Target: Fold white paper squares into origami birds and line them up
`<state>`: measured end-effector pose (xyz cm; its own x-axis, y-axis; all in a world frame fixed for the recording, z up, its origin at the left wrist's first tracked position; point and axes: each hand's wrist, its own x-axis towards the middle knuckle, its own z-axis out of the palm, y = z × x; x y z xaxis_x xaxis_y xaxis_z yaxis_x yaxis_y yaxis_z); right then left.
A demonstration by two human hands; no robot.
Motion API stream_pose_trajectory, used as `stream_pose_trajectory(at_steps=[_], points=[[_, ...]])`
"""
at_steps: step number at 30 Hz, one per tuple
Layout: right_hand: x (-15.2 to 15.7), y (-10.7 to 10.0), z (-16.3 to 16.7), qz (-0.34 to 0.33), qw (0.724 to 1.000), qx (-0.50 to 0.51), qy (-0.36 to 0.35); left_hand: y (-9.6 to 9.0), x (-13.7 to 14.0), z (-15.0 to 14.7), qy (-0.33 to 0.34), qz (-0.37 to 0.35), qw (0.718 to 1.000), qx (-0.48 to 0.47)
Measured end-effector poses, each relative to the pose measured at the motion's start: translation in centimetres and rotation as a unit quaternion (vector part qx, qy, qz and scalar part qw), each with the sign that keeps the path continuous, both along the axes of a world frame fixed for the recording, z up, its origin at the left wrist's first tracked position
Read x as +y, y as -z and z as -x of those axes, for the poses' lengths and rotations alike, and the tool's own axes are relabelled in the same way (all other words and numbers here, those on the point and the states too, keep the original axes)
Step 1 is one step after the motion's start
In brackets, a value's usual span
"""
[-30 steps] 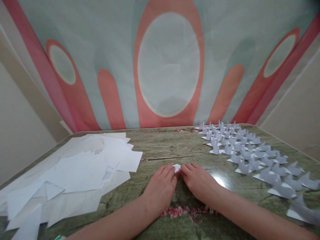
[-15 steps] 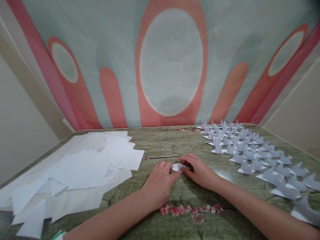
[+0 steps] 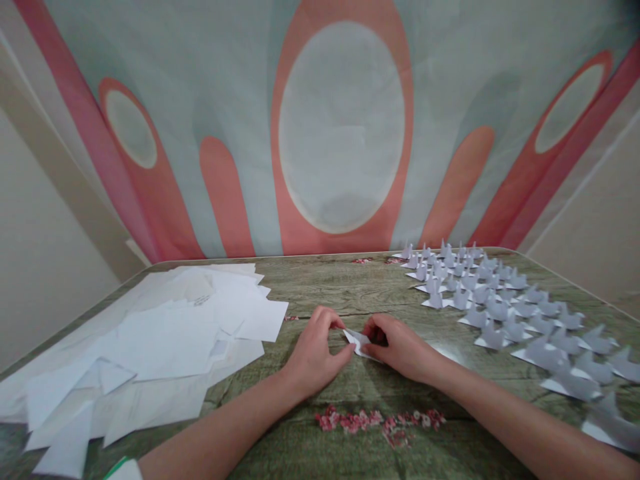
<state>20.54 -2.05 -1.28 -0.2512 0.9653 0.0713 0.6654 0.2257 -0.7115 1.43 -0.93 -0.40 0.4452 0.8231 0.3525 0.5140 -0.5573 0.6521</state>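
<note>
A small folded piece of white paper (image 3: pixel 358 340) is held between both hands just above or on the table, in the middle of the view. My left hand (image 3: pixel 319 350) pinches its left side, thumb at the near edge and fingertips at the upper left corner. On the paper's right side, my right hand (image 3: pixel 395 343) grips with curled fingers and thumb. Part of the paper is hidden behind the right fingers. Whether the paper touches the tabletop I cannot tell.
Loose white paper sheets (image 3: pixel 165 340) lie in an overlapping pile on the left of the wood-patterned table (image 3: pixel 320 287). Several rows of folded paper birds (image 3: pixel 497 307) stand along the right. Pink printed flowers (image 3: pixel 350 420) mark the near tabletop. A patterned backdrop (image 3: pixel 240 67) rises behind.
My left hand has shifted its fingers, spreading thumb and fingertips along the paper's left side. The paper is turned and its folded flap shows more. My right hand stays on its right side.
</note>
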Motion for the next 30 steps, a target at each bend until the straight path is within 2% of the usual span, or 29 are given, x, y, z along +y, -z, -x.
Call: stream_pose_trajectory(at_steps=[3, 6, 11, 13, 18, 24, 30], points=[[0.0, 0.3, 0.1, 0.02, 0.997, 0.076, 0.01, 1.1, 0.5, -0.1, -0.043, 0.073, 0.993, -0.083], [0.1, 0.6, 0.3, 0.028, 0.987, 0.156, 0.015, 1.5, 1.0, -0.3, -0.048, 0.14, 0.981, -0.129], [-0.3, 0.8, 1.1, 0.093, 0.954, 0.287, -0.001, 0.8, 0.9, -0.3, 0.045, 0.216, 0.965, -0.144], [-0.6, 0.7, 1.4, 0.118, 0.94, 0.32, -0.008, 0.5, 0.7, -0.3, 0.063, 0.227, 0.962, -0.137], [-1.0, 0.0, 1.5, 0.146, 0.922, 0.357, -0.03, 0.2, 0.5, -0.3, 0.057, 0.249, 0.952, -0.167], [-1.1, -0.1, 1.5, 0.155, 0.916, 0.368, -0.045, 0.1, 0.6, -0.3, 0.068, 0.263, 0.945, -0.181], [-1.3, -0.1, 1.7, 0.144, 0.926, 0.348, -0.028, 0.0, 0.4, -0.3, 0.067, 0.223, 0.962, -0.139]])
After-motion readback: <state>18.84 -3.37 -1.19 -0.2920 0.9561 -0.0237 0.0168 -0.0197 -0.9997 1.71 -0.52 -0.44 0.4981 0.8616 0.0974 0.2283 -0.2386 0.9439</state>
